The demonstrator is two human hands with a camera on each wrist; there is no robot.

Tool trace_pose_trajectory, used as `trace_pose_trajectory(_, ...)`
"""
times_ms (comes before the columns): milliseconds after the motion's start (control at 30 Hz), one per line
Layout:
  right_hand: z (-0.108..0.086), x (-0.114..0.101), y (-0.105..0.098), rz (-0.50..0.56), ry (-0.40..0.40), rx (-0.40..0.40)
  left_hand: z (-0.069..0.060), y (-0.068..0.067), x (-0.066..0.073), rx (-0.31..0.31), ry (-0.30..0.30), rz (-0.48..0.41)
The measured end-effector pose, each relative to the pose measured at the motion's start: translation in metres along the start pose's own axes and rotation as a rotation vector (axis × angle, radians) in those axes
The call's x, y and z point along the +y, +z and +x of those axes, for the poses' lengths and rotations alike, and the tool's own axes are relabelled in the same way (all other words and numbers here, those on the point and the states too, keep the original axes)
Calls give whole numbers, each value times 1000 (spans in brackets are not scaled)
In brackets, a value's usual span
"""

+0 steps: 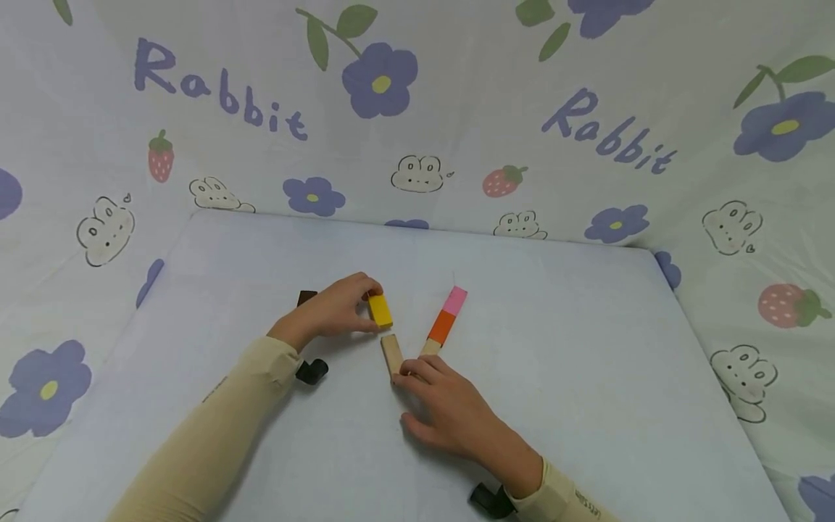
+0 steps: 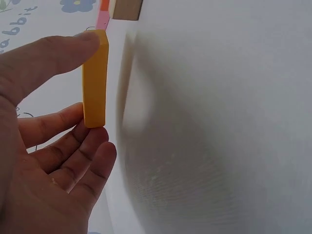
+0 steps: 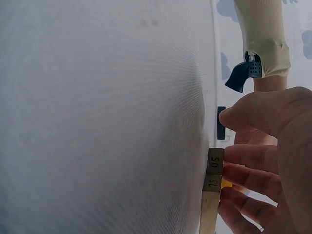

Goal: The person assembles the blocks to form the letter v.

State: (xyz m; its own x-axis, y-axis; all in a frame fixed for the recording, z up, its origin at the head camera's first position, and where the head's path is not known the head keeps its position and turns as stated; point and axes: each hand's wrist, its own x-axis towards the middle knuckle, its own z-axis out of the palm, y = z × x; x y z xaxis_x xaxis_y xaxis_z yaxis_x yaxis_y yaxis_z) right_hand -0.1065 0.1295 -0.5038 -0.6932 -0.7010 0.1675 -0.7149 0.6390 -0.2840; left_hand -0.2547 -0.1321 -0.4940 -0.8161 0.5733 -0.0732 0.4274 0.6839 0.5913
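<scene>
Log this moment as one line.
left hand: holds yellow block | right hand: touches plain wooden block | pink block: end to end with orange block | dark block: partly hidden by left hand

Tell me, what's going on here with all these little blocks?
Someone seems to be lining things up on a white surface. The left fingers pinch a yellow block; the right fingers touch a wooden block just short of it, across a small gap. To the right, another wooden block, an orange block and a pink block lie end to end. A dark block lies farther left, partly hidden.
</scene>
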Motion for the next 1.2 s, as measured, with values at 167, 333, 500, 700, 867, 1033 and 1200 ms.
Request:
trace_pose_trajectory(167, 0, -2, 0, 2, 13, -13, 0, 5, 0, -12, 13, 5)
trace_pose_trajectory(333, 0, -2, -1, -4, 10, 3, 0, 6, 1, -9, 24, 11)
trace_pose_trajectory(500, 0, -1, -1, -8, 11, 5, 0, 7, 0, -12, 34, 9)
trace_pose_trajectory(700, -1, -1, 1, 8, 10, 1, -2, 8, -1, -30, 23, 0)
trace_pose_trajectory(867, 0, -1, 0, -8, 1, 4, -2, 6, 1, -27, 30, 4)
trace_pose_trajectory(1033, 1, 1, 0, -22, -3, 5, -2, 5, 3, -30, 28, 4)
trace_pose_trajectory(1200, 0, 1, -1, -6, -10, 9, -1, 6, 3, -35, 28, 6)
